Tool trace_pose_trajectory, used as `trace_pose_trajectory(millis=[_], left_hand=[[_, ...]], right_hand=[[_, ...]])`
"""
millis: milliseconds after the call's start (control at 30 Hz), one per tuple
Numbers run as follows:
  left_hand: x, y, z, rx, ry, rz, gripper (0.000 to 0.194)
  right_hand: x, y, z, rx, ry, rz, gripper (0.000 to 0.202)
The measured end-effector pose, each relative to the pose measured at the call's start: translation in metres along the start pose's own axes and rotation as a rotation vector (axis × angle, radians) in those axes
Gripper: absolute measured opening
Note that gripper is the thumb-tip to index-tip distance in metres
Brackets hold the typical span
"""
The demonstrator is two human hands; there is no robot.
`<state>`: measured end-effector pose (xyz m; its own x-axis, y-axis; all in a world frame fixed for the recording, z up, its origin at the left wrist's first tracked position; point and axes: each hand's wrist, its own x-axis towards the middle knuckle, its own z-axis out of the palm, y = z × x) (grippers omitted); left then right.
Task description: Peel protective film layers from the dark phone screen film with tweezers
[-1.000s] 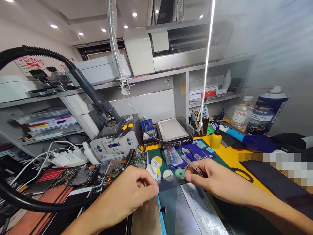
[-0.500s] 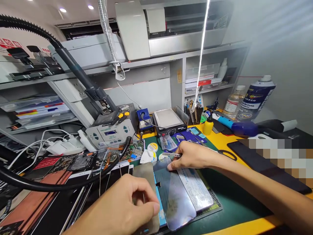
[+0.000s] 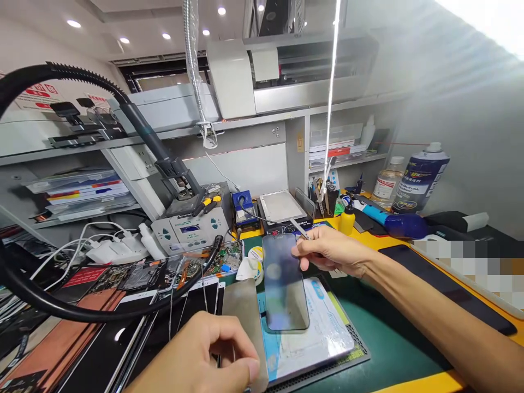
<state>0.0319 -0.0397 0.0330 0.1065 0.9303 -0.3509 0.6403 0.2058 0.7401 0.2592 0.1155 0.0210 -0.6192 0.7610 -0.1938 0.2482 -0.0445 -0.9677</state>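
Left hand [image 3: 204,355] low at near edge, fingers curled, pinching lower end of grey metal plate [image 3: 245,322] lying on green mat [image 3: 368,327]. Dark glass screen panel [image 3: 284,281] lifted, tilted up above white-and-blue backing sheet [image 3: 319,327]. Right hand [image 3: 331,251] gripping panel's upper right edge, tweezers [image 3: 301,229] held in same fingers. Yellow bottle [image 3: 347,221] behind.

Right hand [image 3: 327,252] lifting dark glass panel [image 3: 284,282]
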Motion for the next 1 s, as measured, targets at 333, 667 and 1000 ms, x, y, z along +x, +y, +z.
trace_pose_trajectory(millis=[333, 667, 1000], left_hand=[[0.017, 0.039, 0.007, 0.144, -0.037, 0.049, 0.017], [0.02, 0.067, 0.0, 0.328, -0.021, 0.153, 0.014], [0.029, 0.071, 0.007, 0.028, -0.183, 0.153, 0.014]], right_hand=[[-0.013, -0.006, -0.002, 0.111, 0.124, -0.154, 0.024], [-0.021, -0.01, 0.002, 0.048, 0.292, -0.329, 0.025], [-0.028, -0.02, 0.016, 0.103, 0.337, -0.431, 0.024]])
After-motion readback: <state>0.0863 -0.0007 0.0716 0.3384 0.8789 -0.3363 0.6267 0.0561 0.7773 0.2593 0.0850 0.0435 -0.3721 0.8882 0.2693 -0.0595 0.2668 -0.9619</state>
